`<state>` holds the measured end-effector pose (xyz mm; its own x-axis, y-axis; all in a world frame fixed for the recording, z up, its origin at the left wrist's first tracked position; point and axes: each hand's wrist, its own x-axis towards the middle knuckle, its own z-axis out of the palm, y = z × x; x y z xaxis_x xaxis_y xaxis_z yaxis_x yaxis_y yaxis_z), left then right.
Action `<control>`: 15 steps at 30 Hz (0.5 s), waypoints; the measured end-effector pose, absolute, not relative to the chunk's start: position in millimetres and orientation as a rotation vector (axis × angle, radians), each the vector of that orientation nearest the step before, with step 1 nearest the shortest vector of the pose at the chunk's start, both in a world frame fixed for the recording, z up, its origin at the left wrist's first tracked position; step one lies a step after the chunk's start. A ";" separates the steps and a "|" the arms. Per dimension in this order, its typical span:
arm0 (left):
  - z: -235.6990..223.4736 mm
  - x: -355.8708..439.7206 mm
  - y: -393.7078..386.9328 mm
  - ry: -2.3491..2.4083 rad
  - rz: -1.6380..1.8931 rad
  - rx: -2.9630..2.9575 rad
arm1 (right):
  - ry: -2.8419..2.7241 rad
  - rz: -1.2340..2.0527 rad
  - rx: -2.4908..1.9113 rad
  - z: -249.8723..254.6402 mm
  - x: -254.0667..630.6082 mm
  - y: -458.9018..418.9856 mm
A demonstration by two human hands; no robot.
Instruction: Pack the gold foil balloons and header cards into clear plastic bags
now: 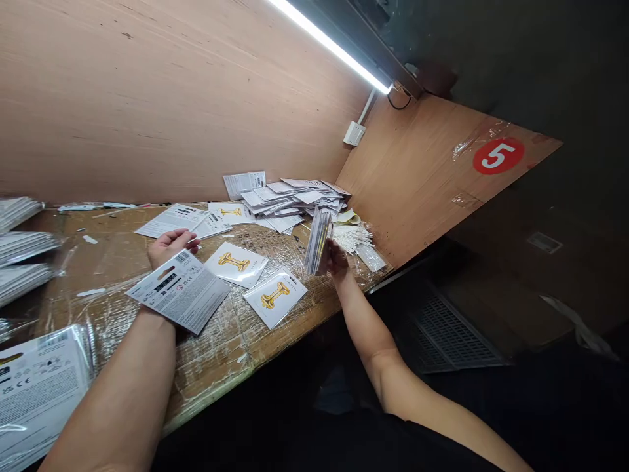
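My left hand [171, 246] is over the bench with its fingers pinched together. A thin white straw [200, 220] seems to stick out from the fingertips. Across that wrist rests or hangs a flat card packet [179, 293], its printed back up; whether it touches the skin I cannot tell. On the right, my right hand [337, 257] grips a stack of packets [318, 242] held on edge, the fingers partly in shadow. Between the hands, one packet with a gold I-shaped balloon picture [233, 262] lies beside another such packet [276, 296], both face up.
A heap of packets [289, 200] lies against the back wall, with a bundle of white straws [356, 237] to its right. More packet stacks [27, 249] line the left side. A wooden side panel [432, 170] closes the right. A lamp [334, 46] hangs above.
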<state>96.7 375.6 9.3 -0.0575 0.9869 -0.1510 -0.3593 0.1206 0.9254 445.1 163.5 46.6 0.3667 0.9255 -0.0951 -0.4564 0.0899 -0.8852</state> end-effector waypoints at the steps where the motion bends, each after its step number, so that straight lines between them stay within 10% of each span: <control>1: 10.7 97.9 373.5 0.993 1.300 0.812 | -0.592 1.121 -1.013 47.2 439.3 169.8; 15: 17.6 98.3 348.4 0.457 0.932 0.936 | -0.852 1.509 -0.933 30.2 314.4 337.9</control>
<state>98.3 348.4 17.6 0.5435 0.8381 0.0476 -0.4758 0.2609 0.8400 314.4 337.9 30.2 -0.0750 0.9917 -0.1048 -0.4225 -0.1268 -0.8974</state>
